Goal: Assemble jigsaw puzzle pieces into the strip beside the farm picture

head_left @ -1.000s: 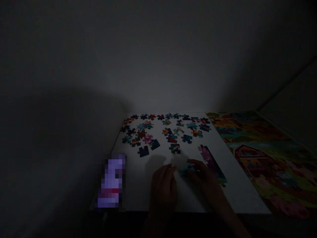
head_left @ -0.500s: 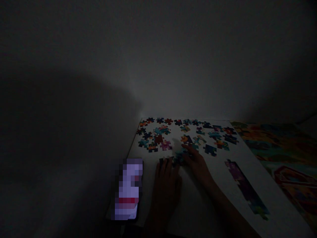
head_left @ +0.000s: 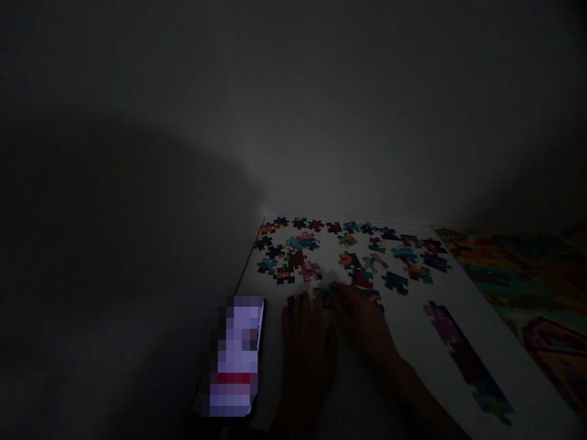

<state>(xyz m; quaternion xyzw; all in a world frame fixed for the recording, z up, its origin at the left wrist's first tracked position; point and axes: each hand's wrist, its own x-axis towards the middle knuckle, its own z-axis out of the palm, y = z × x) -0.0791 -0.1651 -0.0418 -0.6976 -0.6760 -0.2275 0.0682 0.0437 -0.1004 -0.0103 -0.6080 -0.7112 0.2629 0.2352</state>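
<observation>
In dim light, my left hand lies flat on the white tabletop, its fingers stretched out. Its fingertips rest on dark jigsaw pieces, which they partly cover. My right hand is just to the right, with thumb and fingers pinched at a teal puzzle piece beside my left fingertips. Whether that piece is joined to the others cannot be made out. A dark piece pokes out beyond my right knuckles, and a piece with a red curve lies above them.
Several loose jigsaw pieces are scattered over the far half of the white table. A joined strip of pieces lies at right. On the left edge rests a lit phone. A colourful mat borders the right side; a wall rises behind.
My right hand has drawn down and slightly left, bringing the teal piece nearer my left fingertips. The red-curved piece it was covering now shows. The view has shifted slightly.
</observation>
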